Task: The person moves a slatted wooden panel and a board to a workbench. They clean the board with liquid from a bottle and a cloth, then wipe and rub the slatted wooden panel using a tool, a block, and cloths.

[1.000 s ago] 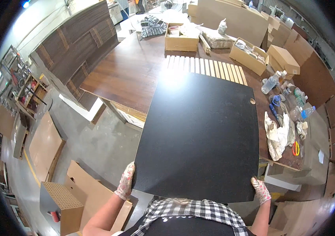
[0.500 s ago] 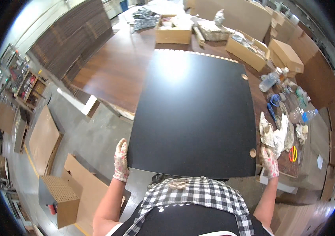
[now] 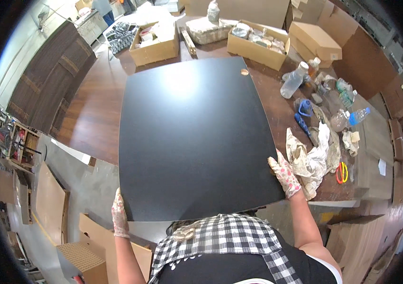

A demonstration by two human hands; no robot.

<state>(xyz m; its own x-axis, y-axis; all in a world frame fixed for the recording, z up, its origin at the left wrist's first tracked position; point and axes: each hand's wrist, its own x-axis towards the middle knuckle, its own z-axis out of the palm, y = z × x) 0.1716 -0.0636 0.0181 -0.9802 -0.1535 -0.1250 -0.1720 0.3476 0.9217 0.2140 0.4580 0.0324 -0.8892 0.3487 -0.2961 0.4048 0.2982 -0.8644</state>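
A large flat black panel [image 3: 194, 137] lies in front of me over the brown tabletop, its near edge close to my checked apron. A round hole [image 3: 244, 72] shows at its far right corner. My left hand [image 3: 120, 215], in a pale glove with pink spots, grips the panel's left edge near the close corner; some of its fingers are hidden. On the opposite edge, my right hand [image 3: 285, 175], gloved alike, holds the panel with its thumb over the top and the other fingers along the side. White and beige rags [image 3: 311, 158] lie just right of that hand.
Plastic bottles [image 3: 294, 80], a blue-handled tool [image 3: 302, 123] and red and yellow rings [image 3: 341, 173] lie along the right side of the table [image 3: 90, 109]. Open cardboard boxes [image 3: 156, 53] line the back. Cardboard pieces [image 3: 52, 203] stand on the floor at left.
The panel has shifted and turned in view, and its striped far edge no longer shows. My right hand has come from beside the rag onto the panel's edge. My left hand stays at the left edge.
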